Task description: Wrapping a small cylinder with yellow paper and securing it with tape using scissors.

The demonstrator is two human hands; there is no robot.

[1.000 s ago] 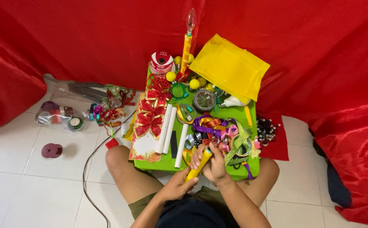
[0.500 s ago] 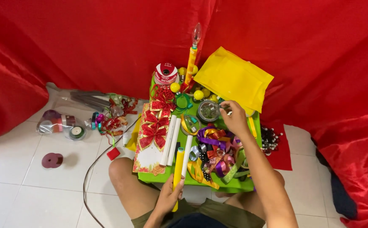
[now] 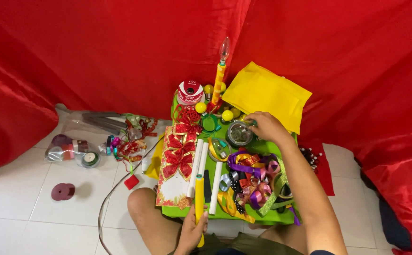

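Green table [image 3: 267, 216] serves as the landmark; red cloth hangs behind it. Yellow paper sheet [image 3: 267, 94] lies at its far right corner. Yellow stick [image 3: 199, 200] stands along its near edge, upright beside two white rolls [image 3: 196, 166]; it looks light and stiff, best gripped at the lower end. Left hand [image 3: 191, 231] is clenched around that lower end. Right hand [image 3: 267, 126] reaches to the table's far side, fingers curled at a small round container [image 3: 239, 133]; whether it grasps anything cannot be told.
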